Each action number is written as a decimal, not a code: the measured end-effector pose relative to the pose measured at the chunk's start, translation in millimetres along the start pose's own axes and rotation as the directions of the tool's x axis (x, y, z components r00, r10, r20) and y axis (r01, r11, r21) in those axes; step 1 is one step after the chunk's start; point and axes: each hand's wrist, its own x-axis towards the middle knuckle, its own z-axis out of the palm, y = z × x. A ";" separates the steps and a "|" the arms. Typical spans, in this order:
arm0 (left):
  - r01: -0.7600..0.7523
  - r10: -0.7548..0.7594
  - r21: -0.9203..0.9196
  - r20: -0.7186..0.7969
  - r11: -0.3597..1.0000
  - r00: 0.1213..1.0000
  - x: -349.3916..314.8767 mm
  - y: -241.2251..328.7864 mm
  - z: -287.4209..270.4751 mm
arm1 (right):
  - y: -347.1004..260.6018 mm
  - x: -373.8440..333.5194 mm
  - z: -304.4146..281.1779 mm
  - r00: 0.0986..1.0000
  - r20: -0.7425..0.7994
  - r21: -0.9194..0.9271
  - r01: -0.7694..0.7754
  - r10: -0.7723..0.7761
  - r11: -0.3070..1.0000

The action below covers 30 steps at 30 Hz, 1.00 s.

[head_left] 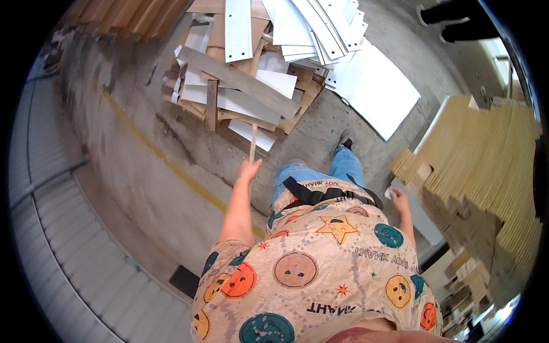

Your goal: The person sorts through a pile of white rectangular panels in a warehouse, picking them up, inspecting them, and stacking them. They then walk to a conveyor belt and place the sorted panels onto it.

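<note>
My left hand (250,170) is closed round the near end of a narrow light wooden strip (253,140), which points away from me toward a heap of panels. The strip's far end overlaps the heap's near edge in this view; whether they touch I cannot tell. That heap mixes brown boards, white panels and a long grey-brown plank (240,80) lying across the top. My right hand (400,200) hangs by my right hip with its fingers curled. A small pale bit shows at its fingertips, too small to name.
White drilled panels (238,31) lie fanned at the back, and a large white sheet (377,88) rests on the floor beside them. A tall stack of flat cardboard (469,154) stands at right. Brown lengths (120,17) are stacked far left. Another person's legs (463,20) show far right.
</note>
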 end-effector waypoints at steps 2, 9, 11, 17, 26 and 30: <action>0.126 -0.119 0.098 -0.078 0.987 0.990 -6.1 -45.7 18.8 | -67.7 55.8 -29.3 0.994 0.060 0.012 0.094 -0.094 0.996; 0.238 -0.247 0.121 0.075 0.964 0.966 -90.1 18.5 80.0 | -148.8 166.2 -119.2 0.991 0.089 0.072 0.093 -0.099 0.993; 0.147 -0.158 0.151 0.063 0.978 0.985 -110.0 77.1 79.9 | -104.7 204.8 -138.0 0.987 0.145 -0.123 0.090 -0.072 0.988; 0.016 -0.007 0.091 -0.104 0.996 0.995 -129.0 163.7 73.3 | -101.9 242.6 -151.4 0.942 0.274 -0.405 -0.069 0.194 0.911; 0.210 -0.208 -0.085 0.030 0.974 0.978 -86.9 121.0 106.1 | -235.1 263.4 -102.7 0.905 0.417 -0.357 0.250 -0.086 0.900; 0.264 -0.263 -0.114 0.027 0.958 0.965 -100.0 89.3 115.9 | -284.0 299.4 -68.7 0.853 0.472 -0.400 0.433 -0.224 0.808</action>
